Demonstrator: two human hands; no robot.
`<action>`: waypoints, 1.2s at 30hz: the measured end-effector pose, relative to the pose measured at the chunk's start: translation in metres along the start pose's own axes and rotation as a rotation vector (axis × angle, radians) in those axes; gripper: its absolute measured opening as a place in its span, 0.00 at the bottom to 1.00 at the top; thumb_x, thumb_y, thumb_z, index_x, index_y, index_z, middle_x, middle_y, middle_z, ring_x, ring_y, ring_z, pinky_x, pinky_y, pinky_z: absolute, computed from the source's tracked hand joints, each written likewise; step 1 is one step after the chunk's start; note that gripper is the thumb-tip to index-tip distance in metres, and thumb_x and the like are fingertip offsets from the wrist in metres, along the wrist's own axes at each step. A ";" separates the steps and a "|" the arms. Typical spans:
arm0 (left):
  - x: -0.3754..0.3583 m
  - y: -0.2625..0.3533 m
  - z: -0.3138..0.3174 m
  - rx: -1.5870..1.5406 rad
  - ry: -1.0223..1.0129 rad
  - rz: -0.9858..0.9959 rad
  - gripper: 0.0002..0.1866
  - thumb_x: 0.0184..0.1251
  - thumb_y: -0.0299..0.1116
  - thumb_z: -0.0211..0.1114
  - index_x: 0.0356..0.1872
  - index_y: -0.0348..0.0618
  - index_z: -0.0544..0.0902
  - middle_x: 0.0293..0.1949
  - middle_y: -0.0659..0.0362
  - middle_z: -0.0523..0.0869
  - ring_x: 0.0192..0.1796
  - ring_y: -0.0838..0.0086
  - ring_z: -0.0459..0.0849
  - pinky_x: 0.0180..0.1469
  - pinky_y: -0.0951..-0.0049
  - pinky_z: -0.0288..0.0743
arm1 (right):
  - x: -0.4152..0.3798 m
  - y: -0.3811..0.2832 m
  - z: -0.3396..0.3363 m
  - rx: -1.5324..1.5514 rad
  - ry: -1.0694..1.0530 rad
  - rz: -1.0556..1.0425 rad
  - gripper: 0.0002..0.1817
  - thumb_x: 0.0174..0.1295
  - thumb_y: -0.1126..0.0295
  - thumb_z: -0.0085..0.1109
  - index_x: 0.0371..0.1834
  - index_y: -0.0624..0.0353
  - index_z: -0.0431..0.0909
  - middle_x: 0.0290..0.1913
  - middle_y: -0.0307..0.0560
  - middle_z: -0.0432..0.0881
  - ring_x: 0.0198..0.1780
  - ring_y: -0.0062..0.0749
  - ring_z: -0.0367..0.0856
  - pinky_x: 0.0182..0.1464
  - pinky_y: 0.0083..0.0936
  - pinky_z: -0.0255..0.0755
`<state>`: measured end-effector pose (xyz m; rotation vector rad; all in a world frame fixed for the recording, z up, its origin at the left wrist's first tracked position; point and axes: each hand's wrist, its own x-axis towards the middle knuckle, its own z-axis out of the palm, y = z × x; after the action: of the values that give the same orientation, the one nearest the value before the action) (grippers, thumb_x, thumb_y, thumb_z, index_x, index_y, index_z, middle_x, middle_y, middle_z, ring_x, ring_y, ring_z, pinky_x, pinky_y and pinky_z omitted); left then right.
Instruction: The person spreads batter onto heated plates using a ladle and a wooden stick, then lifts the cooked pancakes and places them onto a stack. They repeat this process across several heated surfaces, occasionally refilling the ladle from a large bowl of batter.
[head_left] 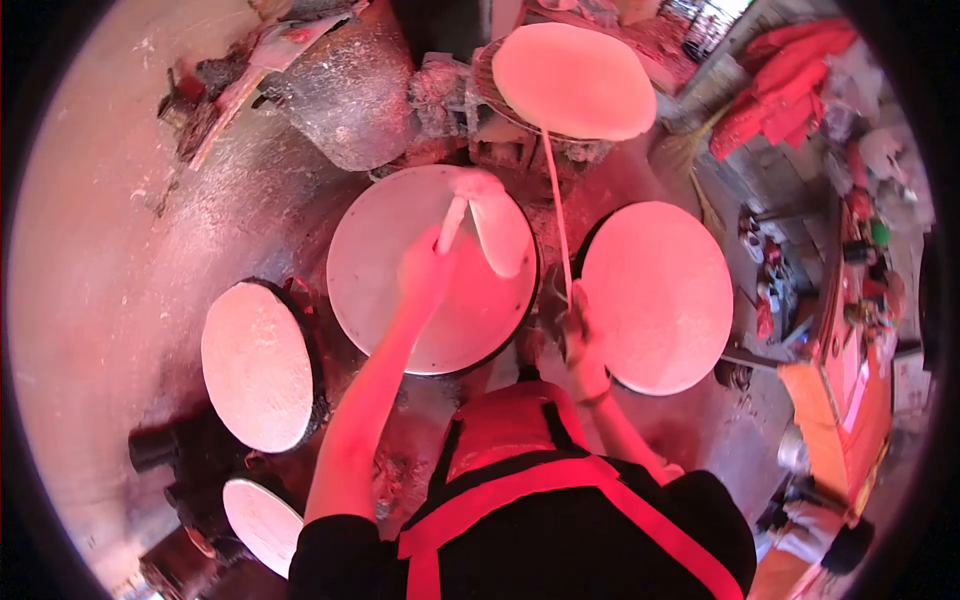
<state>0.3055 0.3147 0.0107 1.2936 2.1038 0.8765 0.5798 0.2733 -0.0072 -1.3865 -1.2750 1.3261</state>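
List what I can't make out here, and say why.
Head view, all of it:
Head of the pale tool in the left hand: blurred.
Lower end of the thin stick: hidden by the right hand.
Right side of the lower-left disc: covered by the black sleeve.
Small items at the right: too small to name.

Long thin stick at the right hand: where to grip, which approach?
Probably the near end, coming from the near side: the stick is straight and slender, its far end points at the pale round sheet, and the right hand holds the near end.
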 end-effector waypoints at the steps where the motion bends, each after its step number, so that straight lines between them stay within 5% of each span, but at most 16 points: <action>1: 0.002 -0.007 -0.002 0.042 0.101 0.093 0.09 0.54 0.26 0.59 0.37 0.41 0.79 0.29 0.51 0.79 0.33 0.51 0.80 0.34 0.57 0.72 | -0.023 0.013 0.004 -0.278 0.082 -0.182 0.24 0.65 0.60 0.57 0.65 0.49 0.72 0.40 0.48 0.78 0.38 0.38 0.80 0.39 0.31 0.73; 2: 0.004 -0.013 -0.004 0.079 0.209 0.181 0.09 0.53 0.25 0.59 0.37 0.42 0.79 0.29 0.52 0.79 0.34 0.50 0.80 0.34 0.57 0.72 | -0.041 0.022 0.010 -0.560 0.128 -0.367 0.25 0.65 0.62 0.57 0.66 0.48 0.71 0.40 0.49 0.77 0.40 0.41 0.79 0.42 0.32 0.73; 4: 0.005 -0.020 -0.017 0.172 0.369 0.304 0.09 0.51 0.23 0.60 0.36 0.42 0.80 0.31 0.52 0.78 0.35 0.49 0.80 0.34 0.55 0.71 | -0.076 0.018 0.026 -0.664 0.059 -0.067 0.26 0.62 0.67 0.57 0.66 0.45 0.72 0.44 0.54 0.78 0.43 0.51 0.79 0.49 0.34 0.73; 5: 0.005 -0.021 -0.031 0.232 0.418 0.345 0.09 0.51 0.23 0.60 0.35 0.41 0.80 0.31 0.51 0.78 0.36 0.49 0.80 0.34 0.54 0.71 | -0.080 0.047 0.033 -0.607 0.031 -0.153 0.24 0.64 0.68 0.56 0.65 0.49 0.72 0.55 0.55 0.78 0.53 0.45 0.81 0.55 0.29 0.71; 8: 0.005 -0.021 -0.075 0.147 0.459 0.451 0.07 0.51 0.22 0.61 0.33 0.40 0.81 0.31 0.51 0.78 0.36 0.50 0.80 0.35 0.54 0.71 | -0.074 0.052 0.078 -0.055 0.033 -0.070 0.21 0.66 0.69 0.55 0.64 0.54 0.73 0.63 0.54 0.75 0.61 0.37 0.77 0.61 0.27 0.68; 9: 0.006 -0.020 -0.086 0.075 0.461 0.489 0.06 0.51 0.22 0.61 0.32 0.39 0.81 0.30 0.51 0.79 0.35 0.50 0.80 0.35 0.55 0.72 | -0.066 0.044 0.090 -0.094 0.005 -0.005 0.22 0.69 0.68 0.53 0.66 0.58 0.70 0.65 0.54 0.73 0.66 0.33 0.72 0.65 0.25 0.63; 13: -0.020 -0.028 -0.107 -0.180 0.479 0.346 0.03 0.57 0.25 0.63 0.32 0.38 0.80 0.24 0.51 0.79 0.27 0.55 0.80 0.30 0.61 0.71 | -0.034 0.009 0.117 0.245 -0.110 0.198 0.25 0.68 0.65 0.53 0.69 0.53 0.67 0.42 0.43 0.82 0.41 0.26 0.80 0.41 0.20 0.71; 15: -0.044 -0.048 -0.117 -0.237 0.455 0.238 0.05 0.62 0.28 0.63 0.31 0.37 0.80 0.20 0.54 0.79 0.22 0.62 0.79 0.26 0.68 0.69 | -0.041 -0.032 0.105 0.460 -0.245 0.432 0.26 0.68 0.63 0.54 0.70 0.51 0.66 0.27 0.33 0.78 0.24 0.17 0.75 0.25 0.15 0.67; 17: -0.074 -0.080 -0.127 -0.692 0.067 -0.142 0.10 0.66 0.32 0.62 0.26 0.40 0.78 0.17 0.60 0.75 0.19 0.75 0.76 0.20 0.75 0.65 | -0.060 -0.034 0.098 0.449 -0.103 0.356 0.26 0.68 0.61 0.54 0.69 0.49 0.67 0.22 0.28 0.68 0.18 0.12 0.61 0.19 0.14 0.55; 18: -0.092 -0.095 -0.126 -0.794 0.028 -0.242 0.09 0.68 0.32 0.61 0.27 0.41 0.76 0.17 0.64 0.73 0.18 0.79 0.73 0.19 0.79 0.63 | -0.072 -0.032 0.096 0.441 -0.035 0.316 0.26 0.68 0.60 0.54 0.69 0.47 0.68 0.19 0.26 0.63 0.15 0.10 0.54 0.16 0.13 0.49; 21: -0.144 -0.098 -0.134 -1.175 0.014 -0.562 0.07 0.70 0.32 0.57 0.32 0.44 0.73 0.17 0.69 0.66 0.15 0.84 0.64 0.15 0.82 0.57 | -0.089 0.003 0.109 0.422 0.080 0.295 0.24 0.69 0.58 0.53 0.68 0.44 0.69 0.18 0.26 0.64 0.13 0.12 0.57 0.15 0.15 0.49; 29: -0.221 -0.110 -0.152 -1.497 -0.094 -0.694 0.10 0.68 0.35 0.61 0.32 0.44 0.71 0.17 0.72 0.62 0.14 0.86 0.58 0.15 0.83 0.50 | -0.030 -0.039 0.193 0.377 -0.139 0.341 0.29 0.68 0.55 0.53 0.71 0.48 0.63 0.18 0.29 0.64 0.14 0.16 0.59 0.16 0.19 0.53; 33: -0.231 -0.122 -0.148 -1.527 -0.018 -0.782 0.09 0.67 0.34 0.62 0.34 0.43 0.71 0.19 0.70 0.64 0.18 0.84 0.61 0.16 0.83 0.52 | -0.034 -0.056 0.158 0.322 -0.372 0.402 0.29 0.68 0.54 0.53 0.70 0.48 0.64 0.18 0.30 0.65 0.13 0.16 0.57 0.15 0.18 0.51; 36: -0.238 -0.144 -0.138 -1.595 -0.029 -0.709 0.08 0.67 0.31 0.62 0.36 0.42 0.72 0.24 0.67 0.67 0.21 0.84 0.63 0.17 0.84 0.54 | -0.055 -0.025 0.119 0.330 -0.146 0.384 0.29 0.68 0.54 0.55 0.71 0.49 0.64 0.18 0.29 0.65 0.14 0.15 0.58 0.16 0.17 0.51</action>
<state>0.2232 0.0152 0.0158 -0.2559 0.9642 1.5344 0.4624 0.2133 0.0122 -1.3556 -0.8492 1.8348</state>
